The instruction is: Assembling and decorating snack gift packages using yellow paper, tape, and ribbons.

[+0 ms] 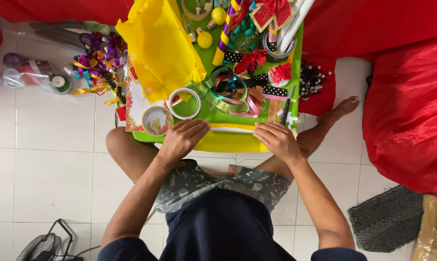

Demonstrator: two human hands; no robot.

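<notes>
Home floor craft spot: white floor tiles (49, 159), fan (42, 246), ribbons (98, 60), red cloth (407, 111).

Bare arms here, short dark navy sleeves ending above the elbows, the same navy top covering the torso. Below it, grey shorts printed with pale doodle-like shapes and lines. Legs bare from the knee down, feet bare too. The left hand (181, 139) and right hand (278, 141) carry no gloves, rings or watch.

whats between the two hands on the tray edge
In the head view, only a bare stretch of yellow paper lies between the left hand and right hand.
</notes>
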